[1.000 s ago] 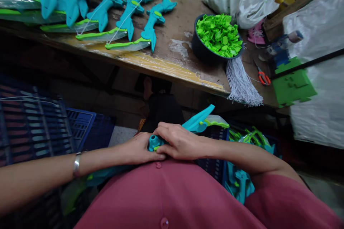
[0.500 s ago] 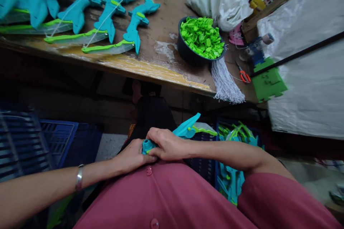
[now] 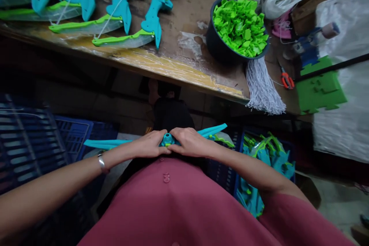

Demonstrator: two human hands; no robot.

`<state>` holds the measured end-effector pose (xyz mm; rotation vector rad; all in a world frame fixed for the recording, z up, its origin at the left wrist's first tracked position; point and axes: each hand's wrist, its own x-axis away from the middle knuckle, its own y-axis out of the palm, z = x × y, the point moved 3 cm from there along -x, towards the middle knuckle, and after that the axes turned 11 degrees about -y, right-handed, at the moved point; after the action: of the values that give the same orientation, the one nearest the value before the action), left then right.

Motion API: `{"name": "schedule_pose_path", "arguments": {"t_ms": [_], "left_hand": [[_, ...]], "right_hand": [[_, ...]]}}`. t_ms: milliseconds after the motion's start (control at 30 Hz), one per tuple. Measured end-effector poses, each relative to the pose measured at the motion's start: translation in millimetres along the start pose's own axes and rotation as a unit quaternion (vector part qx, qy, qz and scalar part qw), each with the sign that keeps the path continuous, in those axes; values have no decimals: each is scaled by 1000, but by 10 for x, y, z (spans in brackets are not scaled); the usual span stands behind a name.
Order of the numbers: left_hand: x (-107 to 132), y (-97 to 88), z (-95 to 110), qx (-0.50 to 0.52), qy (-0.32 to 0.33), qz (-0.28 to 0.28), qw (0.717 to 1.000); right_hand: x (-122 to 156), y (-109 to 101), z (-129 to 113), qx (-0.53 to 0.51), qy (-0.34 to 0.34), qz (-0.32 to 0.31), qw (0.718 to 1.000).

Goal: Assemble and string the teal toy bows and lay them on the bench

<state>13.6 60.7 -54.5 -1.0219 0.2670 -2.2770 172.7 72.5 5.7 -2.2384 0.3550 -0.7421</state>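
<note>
A teal and green plastic toy bow [image 3: 168, 138] is held crosswise against my lap, just in front of the red shirt. My left hand [image 3: 151, 144] grips it left of its round centre piece, and my right hand [image 3: 188, 142] grips it on the right, thumbs close to the middle. Its long teal arms stick out past both wrists, with a green-edged clear piece showing beyond my right hand. Both palms hide much of the body. Several similar strung toy bows [image 3: 154, 15] lie on the table above.
On the wooden table [image 3: 198, 80] stand a dark bowl [image 3: 219, 46] of green plastic pieces, a bundle of white strings [image 3: 263, 88] and orange-handled scissors [image 3: 286, 78]. A blue crate [image 3: 240, 177] with teal parts is at my right; further blue crates [image 3: 72, 134] stand left.
The toy bow has turned from slanting, with one end visible, to lying nearly level with both ends showing. My hands are now side by side around its centre. The view has shifted left.
</note>
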Motion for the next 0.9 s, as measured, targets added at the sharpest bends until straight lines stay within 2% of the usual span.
{"name": "schedule_pose_path", "arguments": {"t_ms": [100, 333, 500, 667, 767, 900], "left_hand": [[32, 17, -19, -8, 0, -21, 1000], [72, 98, 73, -95, -62, -1, 993], [19, 179, 87, -88, -81, 4, 993], [-77, 206, 5, -52, -85, 2, 995], [-146, 117, -89, -2, -63, -31, 998], [-142, -30, -186, 88, -20, -116, 989]], "right_hand": [[5, 97, 70, -19, -2, 15, 1000], [-21, 143, 125, -10, 10, 22, 1000], [-68, 182, 200, -14, 31, 4, 999], [-105, 180, 216, -9, 63, -18, 998], [-200, 142, 228, -7, 76, -36, 996], [-347, 50, 234, -19, 79, -76, 994]]}}
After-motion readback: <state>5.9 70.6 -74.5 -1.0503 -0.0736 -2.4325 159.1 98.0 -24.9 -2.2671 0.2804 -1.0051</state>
